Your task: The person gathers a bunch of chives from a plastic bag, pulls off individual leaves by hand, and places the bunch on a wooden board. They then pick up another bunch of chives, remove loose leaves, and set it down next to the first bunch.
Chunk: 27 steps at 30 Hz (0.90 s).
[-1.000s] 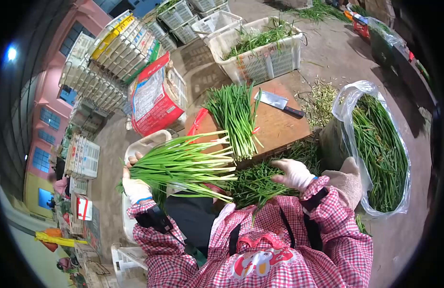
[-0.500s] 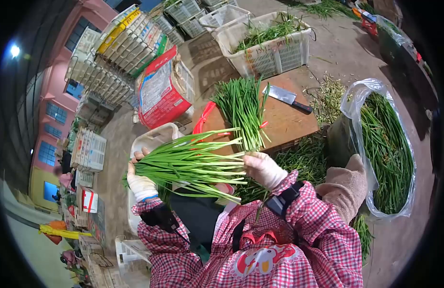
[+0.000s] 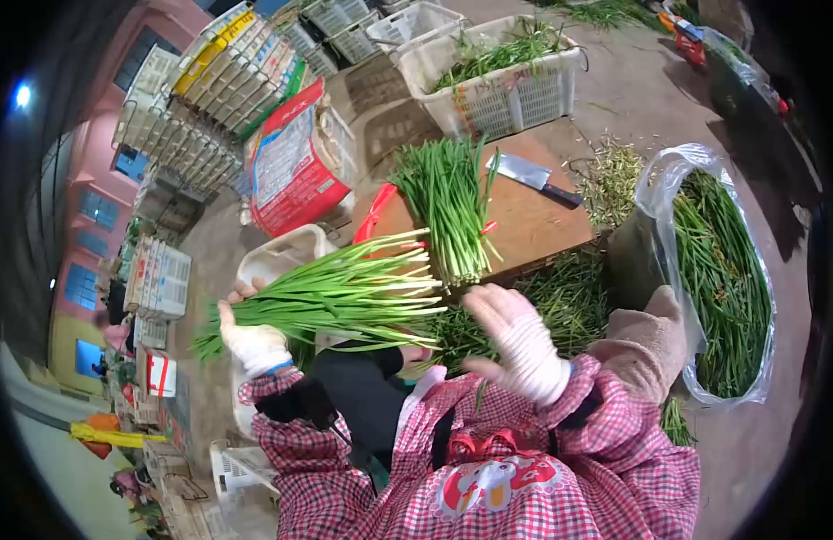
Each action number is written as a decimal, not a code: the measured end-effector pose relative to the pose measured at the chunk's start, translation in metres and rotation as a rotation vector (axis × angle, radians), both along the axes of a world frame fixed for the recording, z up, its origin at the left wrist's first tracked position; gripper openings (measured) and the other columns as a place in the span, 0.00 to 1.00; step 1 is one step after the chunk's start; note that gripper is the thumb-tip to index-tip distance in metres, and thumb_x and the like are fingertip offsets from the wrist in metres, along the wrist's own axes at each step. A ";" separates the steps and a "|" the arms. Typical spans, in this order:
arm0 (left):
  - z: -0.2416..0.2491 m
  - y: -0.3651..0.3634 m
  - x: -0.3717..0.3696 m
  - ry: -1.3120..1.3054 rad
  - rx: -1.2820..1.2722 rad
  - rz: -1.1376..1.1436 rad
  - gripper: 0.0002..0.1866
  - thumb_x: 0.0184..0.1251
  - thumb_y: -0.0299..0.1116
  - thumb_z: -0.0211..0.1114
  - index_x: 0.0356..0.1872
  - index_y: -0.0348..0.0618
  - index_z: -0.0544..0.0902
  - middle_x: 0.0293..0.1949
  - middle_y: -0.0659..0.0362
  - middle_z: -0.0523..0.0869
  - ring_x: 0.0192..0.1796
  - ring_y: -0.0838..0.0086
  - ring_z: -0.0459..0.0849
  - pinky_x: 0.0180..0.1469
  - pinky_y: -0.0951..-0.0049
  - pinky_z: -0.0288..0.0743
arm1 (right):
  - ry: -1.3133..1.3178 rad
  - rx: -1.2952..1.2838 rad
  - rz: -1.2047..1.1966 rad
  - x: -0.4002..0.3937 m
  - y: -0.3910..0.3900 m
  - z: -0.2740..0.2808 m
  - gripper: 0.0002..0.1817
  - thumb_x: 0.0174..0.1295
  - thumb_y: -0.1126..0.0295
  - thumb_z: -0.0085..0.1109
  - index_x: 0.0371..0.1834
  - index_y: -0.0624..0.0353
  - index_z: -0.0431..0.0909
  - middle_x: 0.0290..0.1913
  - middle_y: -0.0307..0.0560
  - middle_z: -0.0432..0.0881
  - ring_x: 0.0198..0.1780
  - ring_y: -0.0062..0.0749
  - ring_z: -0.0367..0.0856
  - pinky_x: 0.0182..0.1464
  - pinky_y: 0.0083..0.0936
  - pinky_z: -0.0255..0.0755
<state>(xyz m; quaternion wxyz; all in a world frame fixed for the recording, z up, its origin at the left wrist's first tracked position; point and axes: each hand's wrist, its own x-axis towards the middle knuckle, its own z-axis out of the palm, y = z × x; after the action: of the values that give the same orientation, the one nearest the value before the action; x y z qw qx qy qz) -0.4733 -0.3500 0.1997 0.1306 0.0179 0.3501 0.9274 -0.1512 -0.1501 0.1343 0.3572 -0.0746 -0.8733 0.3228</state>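
My left hand [image 3: 251, 335], in a white fingerless glove, is closed around the leafy part of a bunch of garlic chives [image 3: 344, 297]. Their pale stem ends fan out to the right. My right hand [image 3: 517, 340], gloved the same way, is held flat with fingers apart, just right of the stem ends and touching nothing. Beyond it, a second bunch of chives [image 3: 448, 211] with a red tie lies on a brown board [image 3: 534, 229]. A cleaver [image 3: 534, 180] with a black handle rests on that board, and red ties [image 3: 375, 213] lie at its left.
A clear plastic bag [image 3: 646, 193] full of chives stands at the right. Loose greens [image 3: 570, 310] lie below the board, cut stem bits [image 3: 615, 175] beside it. A white crate [image 3: 525, 99] holds greens at the back; a red-and-white sack [image 3: 295, 171] and stacked crates [image 3: 227, 72] stand left.
My right hand has let go of the stem ends and opened, moving slightly right and down. My left hand has shifted a little left with the chives.
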 end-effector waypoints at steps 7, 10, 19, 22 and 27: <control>0.015 0.070 0.102 0.208 -0.148 0.161 0.15 0.68 0.49 0.58 0.35 0.48 0.71 0.36 0.64 0.78 0.34 0.76 0.73 0.46 0.65 0.75 | -0.005 -0.026 -0.060 -0.086 -0.068 0.008 0.49 0.38 0.61 0.73 0.66 0.61 0.59 0.66 0.60 0.61 0.68 0.56 0.57 0.68 0.52 0.50; 0.014 0.084 0.132 0.092 -0.159 0.036 0.15 0.68 0.47 0.58 0.39 0.47 0.72 0.30 0.68 0.73 0.34 0.79 0.72 0.43 0.71 0.72 | 0.055 -0.089 -0.159 -0.106 -0.072 0.000 0.49 0.38 0.63 0.72 0.67 0.60 0.58 0.67 0.60 0.59 0.69 0.58 0.56 0.68 0.54 0.51; 0.017 0.116 0.164 0.581 -0.635 -0.491 0.27 0.64 0.29 0.61 0.65 0.41 0.68 0.50 0.57 0.81 0.51 0.74 0.79 0.56 0.72 0.72 | 0.268 -1.168 0.155 -0.131 -0.020 -0.046 0.27 0.52 0.73 0.65 0.57 0.61 0.69 0.43 0.41 0.80 0.44 0.25 0.77 0.47 0.22 0.73; 0.025 0.102 0.139 0.580 -0.538 -0.653 0.32 0.64 0.33 0.61 0.68 0.42 0.62 0.55 0.51 0.77 0.50 0.70 0.79 0.51 0.72 0.77 | 0.228 -1.439 0.298 -0.100 0.034 -0.033 0.20 0.54 0.74 0.61 0.52 0.60 0.72 0.37 0.43 0.81 0.37 0.28 0.79 0.42 0.26 0.75; -0.009 0.067 0.062 0.261 -0.286 -0.925 0.23 0.72 0.44 0.51 0.59 0.39 0.72 0.45 0.47 0.82 0.32 0.69 0.83 0.26 0.75 0.80 | 0.313 -1.860 0.539 -0.067 0.089 -0.061 0.27 0.56 0.67 0.62 0.59 0.59 0.67 0.35 0.42 0.78 0.37 0.35 0.79 0.44 0.38 0.76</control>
<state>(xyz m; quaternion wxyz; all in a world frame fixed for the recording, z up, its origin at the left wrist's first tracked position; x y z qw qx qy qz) -0.4117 -0.2831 0.1905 0.4842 0.2689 0.4428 0.7051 -0.2180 -0.0613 0.0732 0.1819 -0.0809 -0.2010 0.9591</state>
